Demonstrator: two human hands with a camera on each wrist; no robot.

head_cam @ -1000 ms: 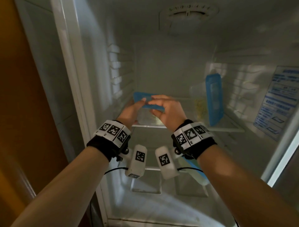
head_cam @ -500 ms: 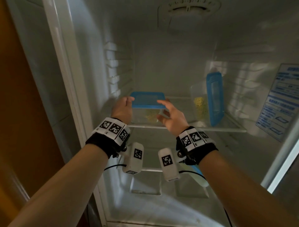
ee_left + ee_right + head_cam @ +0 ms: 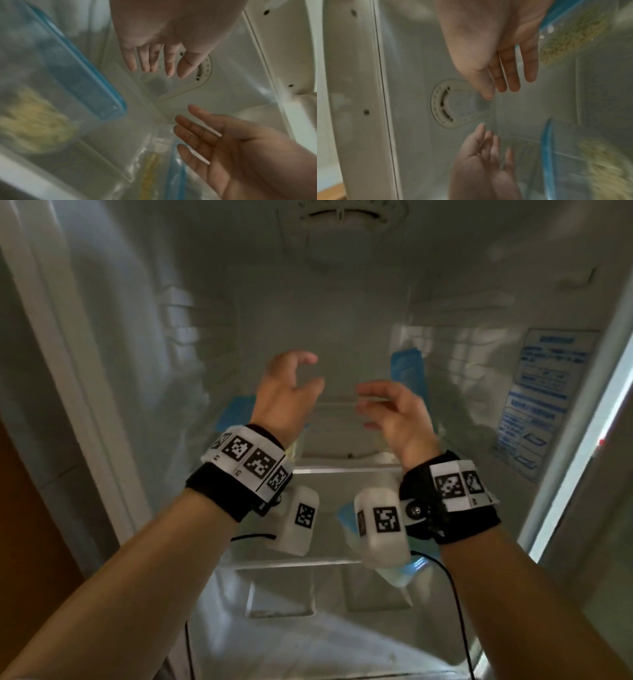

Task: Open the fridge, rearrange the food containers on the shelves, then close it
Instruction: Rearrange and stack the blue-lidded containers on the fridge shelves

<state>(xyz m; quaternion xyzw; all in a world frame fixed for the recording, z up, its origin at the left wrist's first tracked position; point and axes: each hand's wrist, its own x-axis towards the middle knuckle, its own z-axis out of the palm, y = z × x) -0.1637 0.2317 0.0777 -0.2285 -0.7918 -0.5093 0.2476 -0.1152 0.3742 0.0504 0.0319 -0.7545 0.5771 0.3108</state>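
Head view: flat box (image 3: pixel 236 409) with blue lid lies on the top shelf (image 3: pixel 346 469), low and just left of the left hand (image 3: pixel 287 392). The standing box (image 3: pixel 409 374) is on the same shelf, up on its side, lid facing left, just behind and right of the right hand (image 3: pixel 394 414). Both hands are loose, fingers apart, holding nothing. Right hand is nearer the standing box, so I'd guess it goes there next, w/ a side grab.
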